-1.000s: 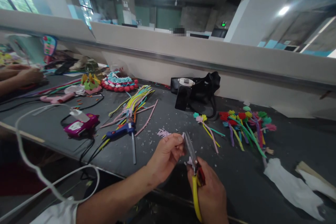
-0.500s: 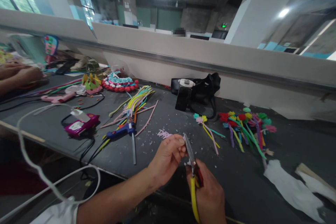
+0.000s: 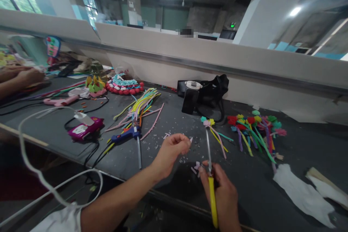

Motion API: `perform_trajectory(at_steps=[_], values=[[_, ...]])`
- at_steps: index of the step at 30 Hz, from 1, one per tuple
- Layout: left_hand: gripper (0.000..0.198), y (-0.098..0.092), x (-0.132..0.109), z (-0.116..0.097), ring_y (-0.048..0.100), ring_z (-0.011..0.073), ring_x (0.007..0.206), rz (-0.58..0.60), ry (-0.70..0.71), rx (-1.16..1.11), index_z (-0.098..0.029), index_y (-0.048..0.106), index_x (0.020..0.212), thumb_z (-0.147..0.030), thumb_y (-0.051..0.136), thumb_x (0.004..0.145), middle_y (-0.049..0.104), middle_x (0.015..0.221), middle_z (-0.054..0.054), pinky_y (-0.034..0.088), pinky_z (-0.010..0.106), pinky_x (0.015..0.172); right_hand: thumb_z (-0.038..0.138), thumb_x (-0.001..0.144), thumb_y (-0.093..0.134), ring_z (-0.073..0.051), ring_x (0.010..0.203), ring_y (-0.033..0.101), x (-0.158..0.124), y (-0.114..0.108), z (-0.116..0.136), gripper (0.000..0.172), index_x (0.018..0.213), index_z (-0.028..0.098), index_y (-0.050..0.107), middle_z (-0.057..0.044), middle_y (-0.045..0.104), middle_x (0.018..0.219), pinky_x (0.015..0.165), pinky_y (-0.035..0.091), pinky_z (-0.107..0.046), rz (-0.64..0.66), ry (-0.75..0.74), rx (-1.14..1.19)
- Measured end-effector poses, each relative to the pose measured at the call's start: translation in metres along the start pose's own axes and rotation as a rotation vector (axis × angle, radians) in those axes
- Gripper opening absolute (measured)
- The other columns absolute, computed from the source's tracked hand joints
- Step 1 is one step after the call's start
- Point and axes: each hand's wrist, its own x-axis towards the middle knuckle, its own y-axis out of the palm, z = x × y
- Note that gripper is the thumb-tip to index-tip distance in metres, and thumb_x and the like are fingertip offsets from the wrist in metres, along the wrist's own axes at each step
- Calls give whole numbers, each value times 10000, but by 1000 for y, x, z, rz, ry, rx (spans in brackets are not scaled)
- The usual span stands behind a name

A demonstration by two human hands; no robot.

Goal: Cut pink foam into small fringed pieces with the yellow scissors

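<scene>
My left hand (image 3: 172,152) is pinched shut over the table on a small pale pink piece (image 3: 191,140) whose tip shows past the fingertips. My right hand (image 3: 221,192) grips yellow-handled scissors (image 3: 212,199), their blades pointing up and away from me, apart from the left hand. Short pink pieces (image 3: 195,168) show at the right thumb and fingertips; whether they are held or lie on the table I cannot tell. Beyond the blades lies a small bunch of fuzzy flowers (image 3: 208,123) with pink, yellow and teal stems. Tiny pale clippings are scattered around my left hand.
Left of my hands lie a blue glue gun (image 3: 126,135), fuzzy sticks (image 3: 141,105) and a magenta power strip (image 3: 85,128) with cables. Behind are a black bag (image 3: 213,92) and phone (image 3: 189,101). Flowers (image 3: 254,127) and white cloth (image 3: 301,195) lie right. Another person's hands (image 3: 29,76) are far left.
My right hand has drawn the scissors to the right, away from my left fingertips, and the blades have turned more upright. The left hand has shifted slightly and now covers most of the pink pieces behind it.
</scene>
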Motion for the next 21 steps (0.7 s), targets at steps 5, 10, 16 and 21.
perform_trajectory(at_steps=[5, 10, 16, 21], values=[[88, -30, 24, -1, 507, 119, 580, 8, 208, 800, -160, 633, 686, -214, 575, 725, 594, 620, -3, 341, 221, 542, 517, 840, 554, -178, 721, 680, 9, -12, -6, 370, 941, 183, 674, -51, 715, 847, 667, 497, -241, -139, 70, 44], [129, -47, 36, 1, 571, 165, 666, 34, 309, 1287, -179, 673, 735, -168, 547, 763, 666, 712, 38, 363, 255, 612, 545, 831, 548, -190, 681, 663, 8, -16, -12, 409, 963, 182, 681, -47, 702, 771, 608, 488, -256, -85, 168, 80], [178, -54, 39, -3, 588, 194, 757, 76, 365, 1373, -179, 674, 807, -119, 508, 783, 661, 795, 62, 392, 276, 690, 591, 795, 558, -158, 529, 603, 7, -18, -16, 457, 948, 184, 696, -9, 655, 640, 531, 449, -245, -116, 206, 100], [190, -45, 35, -1, 573, 197, 784, 38, 433, 1389, -163, 667, 854, -134, 480, 833, 634, 845, 76, 396, 298, 725, 570, 821, 541, -165, 561, 611, 6, -17, -16, 440, 971, 182, 686, -17, 656, 650, 532, 448, -244, -96, 215, 119]])
